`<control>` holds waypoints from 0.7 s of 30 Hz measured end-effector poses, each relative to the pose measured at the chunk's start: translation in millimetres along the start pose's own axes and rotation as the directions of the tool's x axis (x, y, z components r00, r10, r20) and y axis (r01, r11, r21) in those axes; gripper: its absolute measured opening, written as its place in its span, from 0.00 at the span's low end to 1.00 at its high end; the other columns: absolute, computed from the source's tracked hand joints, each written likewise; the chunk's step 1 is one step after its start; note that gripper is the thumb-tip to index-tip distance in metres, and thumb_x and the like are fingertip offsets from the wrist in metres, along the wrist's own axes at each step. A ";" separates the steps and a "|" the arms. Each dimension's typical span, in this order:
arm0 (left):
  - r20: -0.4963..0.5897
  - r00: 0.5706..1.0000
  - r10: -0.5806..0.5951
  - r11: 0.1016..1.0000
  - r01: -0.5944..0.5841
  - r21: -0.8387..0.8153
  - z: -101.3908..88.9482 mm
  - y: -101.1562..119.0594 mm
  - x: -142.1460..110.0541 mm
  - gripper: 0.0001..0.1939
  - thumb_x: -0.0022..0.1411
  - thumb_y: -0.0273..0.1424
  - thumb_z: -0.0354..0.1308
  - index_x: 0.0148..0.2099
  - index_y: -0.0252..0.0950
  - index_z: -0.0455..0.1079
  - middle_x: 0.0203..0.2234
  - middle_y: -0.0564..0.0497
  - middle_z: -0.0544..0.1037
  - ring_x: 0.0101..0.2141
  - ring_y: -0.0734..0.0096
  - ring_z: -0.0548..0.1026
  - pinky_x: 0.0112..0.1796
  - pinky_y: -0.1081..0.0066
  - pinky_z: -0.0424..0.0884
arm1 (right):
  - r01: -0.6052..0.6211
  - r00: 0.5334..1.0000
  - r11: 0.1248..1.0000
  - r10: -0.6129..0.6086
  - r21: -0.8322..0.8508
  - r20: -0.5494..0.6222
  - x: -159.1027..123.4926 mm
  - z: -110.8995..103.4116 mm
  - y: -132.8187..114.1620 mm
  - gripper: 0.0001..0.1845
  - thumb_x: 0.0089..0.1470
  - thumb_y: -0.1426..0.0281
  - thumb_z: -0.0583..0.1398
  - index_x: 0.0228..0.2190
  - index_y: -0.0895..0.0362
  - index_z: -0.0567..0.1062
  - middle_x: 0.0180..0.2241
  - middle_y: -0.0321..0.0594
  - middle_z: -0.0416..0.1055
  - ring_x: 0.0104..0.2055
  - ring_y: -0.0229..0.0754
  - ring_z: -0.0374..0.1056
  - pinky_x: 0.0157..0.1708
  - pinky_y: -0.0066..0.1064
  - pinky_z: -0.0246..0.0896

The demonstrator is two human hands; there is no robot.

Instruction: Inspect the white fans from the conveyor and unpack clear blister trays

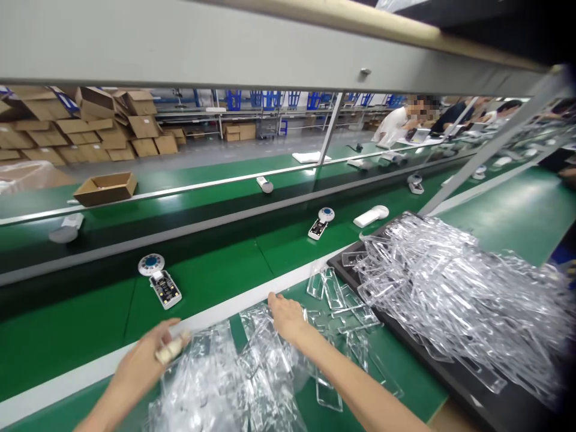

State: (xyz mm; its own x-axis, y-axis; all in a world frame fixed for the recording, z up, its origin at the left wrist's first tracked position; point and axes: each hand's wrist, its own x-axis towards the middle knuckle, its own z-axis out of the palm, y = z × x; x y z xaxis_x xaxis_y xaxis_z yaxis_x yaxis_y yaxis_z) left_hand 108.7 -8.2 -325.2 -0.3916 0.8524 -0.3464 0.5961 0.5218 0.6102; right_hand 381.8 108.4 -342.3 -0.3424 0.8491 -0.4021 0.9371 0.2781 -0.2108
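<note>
My left hand (146, 357) is at the left edge of a pile of clear plastic covers (207, 378), smeared by motion. Cream finger cots (171, 349) cover some of its fingertips. The fingers are bent together around what looks like a clear plastic piece (167, 335). At the far side of the pile rests my right hand (287, 315), its fingers curled down against the clear pieces. Whatever lies under those fingers is hidden. Loose clear frames (330, 288) are scattered to the right of this hand.
A black tray (398, 336) heaped with clear plastic pieces (463, 288) stands on the right. Beyond a white rail (234, 306), a green conveyor (220, 264) carries white devices with exposed circuit boards (165, 289). A grey beam (225, 45) crosses overhead. A co-worker (396, 123) sits farther back.
</note>
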 end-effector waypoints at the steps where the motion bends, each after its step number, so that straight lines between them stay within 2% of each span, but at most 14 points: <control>1: 0.050 0.998 0.024 0.993 -0.030 0.113 7.1 3.9 -11.0 0.33 0.49 0.54 0.54 0.52 0.38 0.68 0.35 0.44 0.75 0.35 0.52 0.73 0.34 0.62 0.64 | 0.003 1.000 1.000 -0.003 0.005 -0.008 -0.2 0.5 -0.7 0.14 0.58 0.66 0.58 0.44 0.59 0.69 0.41 0.40 0.70 0.40 0.42 0.69 0.43 0.42 0.65; 3: 0.100 0.995 0.028 0.970 -0.051 0.237 18.9 11.2 -24.6 0.37 0.50 0.54 0.53 0.56 0.36 0.64 0.38 0.40 0.74 0.38 0.48 0.72 0.34 0.61 0.63 | 0.010 1.000 1.000 -0.010 0.023 -0.028 -2.4 -0.9 -2.6 0.10 0.58 0.66 0.58 0.39 0.59 0.71 0.39 0.39 0.71 0.39 0.41 0.69 0.42 0.41 0.65; 5: 0.108 0.994 0.026 0.967 -0.053 0.249 26.2 14.8 -27.1 0.32 0.51 0.48 0.53 0.55 0.37 0.65 0.39 0.39 0.75 0.40 0.45 0.72 0.35 0.61 0.61 | 0.027 0.998 0.998 -0.023 0.063 -0.065 -7.5 -5.2 -5.0 0.07 0.58 0.68 0.58 0.36 0.59 0.72 0.37 0.38 0.71 0.37 0.40 0.69 0.41 0.39 0.64; 7: 0.102 0.995 0.018 0.976 -0.039 0.216 29.6 13.0 -22.1 0.22 0.52 0.42 0.52 0.48 0.39 0.69 0.36 0.42 0.76 0.38 0.47 0.73 0.33 0.63 0.60 | 0.061 0.992 0.990 -0.045 0.129 -0.120 -15.4 -11.2 -6.9 0.04 0.56 0.74 0.57 0.34 0.59 0.71 0.36 0.38 0.71 0.36 0.40 0.68 0.39 0.37 0.62; 9: 0.106 0.994 0.027 0.986 -0.043 0.160 31.0 7.7 -14.5 0.12 0.52 0.38 0.53 0.38 0.40 0.70 0.30 0.46 0.77 0.33 0.53 0.73 0.30 0.66 0.59 | 0.106 0.983 0.970 -0.069 0.221 -0.169 -25.4 -17.0 -7.0 0.07 0.53 0.78 0.55 0.33 0.57 0.71 0.31 0.36 0.71 0.33 0.39 0.68 0.35 0.32 0.60; 11: 0.102 0.994 0.050 0.995 -0.058 0.085 31.4 2.0 -9.1 0.07 0.51 0.36 0.53 0.30 0.40 0.67 0.25 0.50 0.76 0.29 0.59 0.73 0.29 0.69 0.59 | 0.158 0.976 0.931 -0.098 0.328 -0.192 -36.6 -21.2 -5.3 0.08 0.52 0.79 0.53 0.31 0.56 0.69 0.24 0.32 0.69 0.28 0.37 0.68 0.30 0.27 0.57; 14: 0.055 0.996 0.074 0.997 -0.072 -0.036 30.6 -2.6 -10.1 0.08 0.50 0.37 0.54 0.27 0.38 0.65 0.22 0.53 0.75 0.27 0.64 0.71 0.29 0.71 0.59 | 0.235 0.966 0.848 -0.148 0.475 -0.213 -54.2 -24.6 -1.4 0.09 0.53 0.78 0.50 0.32 0.55 0.68 0.21 0.29 0.66 0.23 0.33 0.66 0.25 0.23 0.55; 18: 0.006 0.997 0.083 0.979 -0.080 -0.190 24.6 -1.3 -26.3 0.14 0.51 0.43 0.54 0.26 0.37 0.64 0.19 0.54 0.70 0.23 0.70 0.65 0.26 0.72 0.57 | 0.298 0.950 0.770 -0.184 0.564 -0.252 -76.9 -30.8 -1.2 0.15 0.52 0.79 0.50 0.39 0.56 0.71 0.25 0.31 0.66 0.24 0.34 0.64 0.26 0.25 0.57; 21: -0.016 0.997 0.072 0.952 -0.073 -0.298 17.9 0.3 -41.0 0.16 0.51 0.45 0.54 0.34 0.38 0.68 0.21 0.54 0.70 0.22 0.70 0.64 0.23 0.73 0.58 | 0.344 0.935 0.743 -0.218 0.574 -0.279 -93.6 -41.8 -7.3 0.13 0.52 0.77 0.52 0.32 0.55 0.75 0.28 0.34 0.68 0.29 0.36 0.65 0.33 0.29 0.58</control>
State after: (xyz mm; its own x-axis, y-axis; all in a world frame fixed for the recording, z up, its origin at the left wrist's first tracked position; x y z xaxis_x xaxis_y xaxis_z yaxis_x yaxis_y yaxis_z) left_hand 137.5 -42.5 -323.5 -0.3593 0.8870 -0.2900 0.3874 0.4245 0.8184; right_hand 409.8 45.7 -265.9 -0.5059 0.8587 -0.0817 0.5401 0.2415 -0.8062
